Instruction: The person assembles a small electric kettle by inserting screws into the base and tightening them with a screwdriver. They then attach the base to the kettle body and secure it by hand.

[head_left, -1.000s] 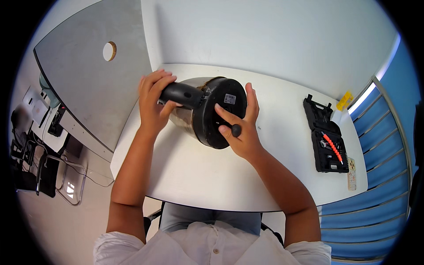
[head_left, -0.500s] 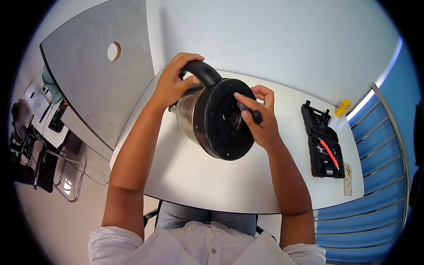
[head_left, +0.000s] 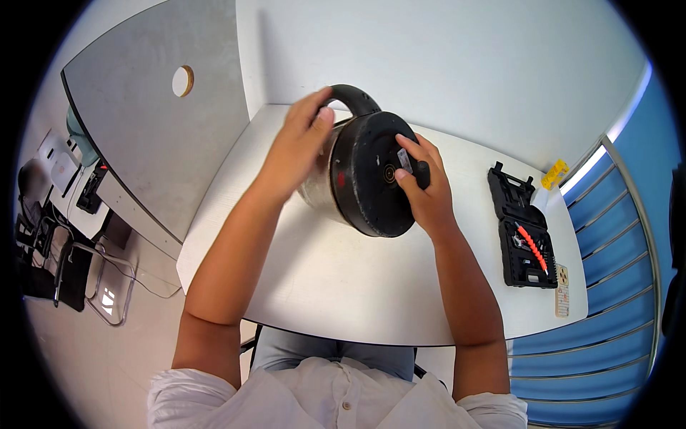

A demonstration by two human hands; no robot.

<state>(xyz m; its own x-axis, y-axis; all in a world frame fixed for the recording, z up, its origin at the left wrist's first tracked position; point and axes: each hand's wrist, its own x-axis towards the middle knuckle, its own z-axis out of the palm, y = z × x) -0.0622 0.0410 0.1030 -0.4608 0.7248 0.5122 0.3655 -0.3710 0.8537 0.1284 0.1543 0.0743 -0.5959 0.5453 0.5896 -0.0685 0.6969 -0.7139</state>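
Note:
A glass electric kettle is tipped on its side above the table, its round black base facing me and to the right. My left hand, a little blurred, has its fingers and thumb closed on the free end of the black handle. At the right side of the base, my right hand pinches a small tool with a rounded black handle; its tip is hidden. A small silvery patch shows between thumb and forefinger, beside the ringed socket in the base.
On the right of the white table lies an open black tool case with an orange flexible shaft. Next to it are a pale remote control and a yellow object. A grey partition stands left, a metal railing right.
The kettle has moved up and slightly right, its base turned a little. My left hand has shifted right and down along the handle; my right hand moved slightly with the base, still pinching the tool.

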